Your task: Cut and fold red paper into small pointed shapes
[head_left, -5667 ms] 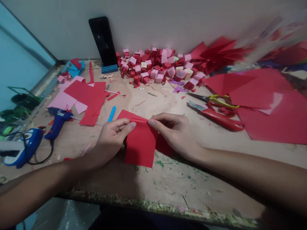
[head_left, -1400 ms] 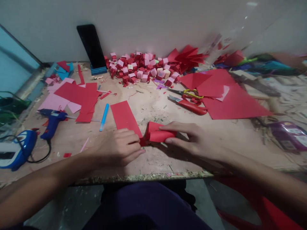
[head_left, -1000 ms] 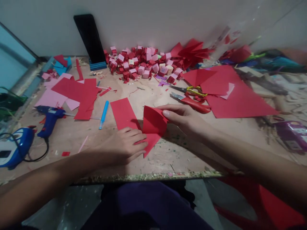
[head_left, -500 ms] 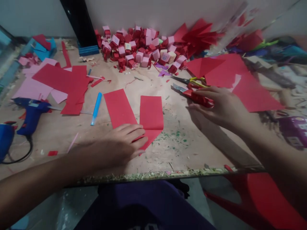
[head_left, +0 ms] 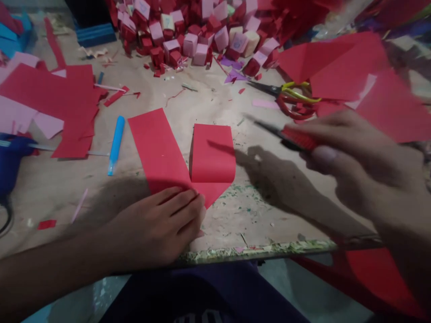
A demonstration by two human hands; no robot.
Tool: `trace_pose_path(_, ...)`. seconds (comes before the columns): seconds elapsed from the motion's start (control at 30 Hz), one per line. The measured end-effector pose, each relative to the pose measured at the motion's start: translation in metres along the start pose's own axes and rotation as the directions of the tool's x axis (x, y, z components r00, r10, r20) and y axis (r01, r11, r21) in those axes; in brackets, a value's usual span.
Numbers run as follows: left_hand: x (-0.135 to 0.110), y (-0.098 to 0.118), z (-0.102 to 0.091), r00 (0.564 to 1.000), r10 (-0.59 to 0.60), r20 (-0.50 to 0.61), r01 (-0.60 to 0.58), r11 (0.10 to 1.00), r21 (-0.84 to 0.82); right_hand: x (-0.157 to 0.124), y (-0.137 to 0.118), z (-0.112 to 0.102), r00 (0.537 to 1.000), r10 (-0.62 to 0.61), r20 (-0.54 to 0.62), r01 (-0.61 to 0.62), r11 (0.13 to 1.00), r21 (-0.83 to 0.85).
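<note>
Fingers (head_left: 183, 202) of my left hand (head_left: 158, 229) lie flat and unclenched, pinning the folded red paper strip (head_left: 212, 154) at their tips. My right hand (head_left: 357, 152) clenches a red utility knife (head_left: 298, 138) just right of it. Cutting stage, I judge; the next move needs the blade steadied on the paper.

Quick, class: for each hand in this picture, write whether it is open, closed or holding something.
Left hand: open, fingers flat, pressing on the folded red paper.
Right hand: closed on the red-handled knife, held above the table.
</note>
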State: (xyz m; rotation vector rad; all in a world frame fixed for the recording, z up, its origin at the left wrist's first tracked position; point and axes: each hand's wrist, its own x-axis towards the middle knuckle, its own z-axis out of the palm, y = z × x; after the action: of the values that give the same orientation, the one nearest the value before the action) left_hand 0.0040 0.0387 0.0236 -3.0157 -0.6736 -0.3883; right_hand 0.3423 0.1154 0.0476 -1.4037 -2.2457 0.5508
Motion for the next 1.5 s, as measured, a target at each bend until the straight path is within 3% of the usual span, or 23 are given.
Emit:
trace_pose_path(0.1, 0.001, 0.001, 0.001, 1.000, 0.012, 0.000, -0.012, 1.000, 0.027, -0.009, -0.019, 0.006, 0.970, -0.164, 0.181, 0.144, 0.982, 0.122)
trace_pose_path(0.17, 0.000, 0.003, 0.003, 1.000, 0.006, -0.010, -0.005, 0.999, 0.039, -0.008, -0.026, 0.014, 0.924, -0.189, 0.333, 0.117, 0.968, 0.222)
trace_pose_path(0.27, -0.003, 0.009, 0.005, 1.000, -0.007, -0.023, 0.008, 0.999, 0.050, -0.003, -0.030, 0.027, 0.886, -0.215, 0.410, 0.102, 0.954, 0.281)
trace_pose_path(0.43, -0.010, 0.013, 0.009, 1.000, 0.022, 0.003, -0.022, 0.999, 0.040, 0.003, -0.026, 0.036, 0.891, -0.239, 0.386, 0.162, 0.962, 0.221)
trace_pose_path(0.97, -0.015, 0.011, 0.009, 0.999, -0.002, 0.043, 0.006, 0.997, -0.081, -0.001, -0.022, 0.033, 0.875, -0.286, 0.390, 0.285, 0.957, 0.063)
trace_pose_path(1.23, -0.026, 0.017, 0.015, 0.997, -0.012, 0.081, 0.022, 0.992, -0.125, -0.001, -0.025, 0.025, 0.871, -0.235, 0.431, 0.195, 0.971, 0.136)
trace_pose_path(1.5, -0.035, 0.028, 0.024, 0.988, -0.115, 0.103, 0.133, 0.972, -0.192, -0.005, -0.023, 0.020, 0.893, -0.218, 0.394, 0.181, 0.975, 0.129)
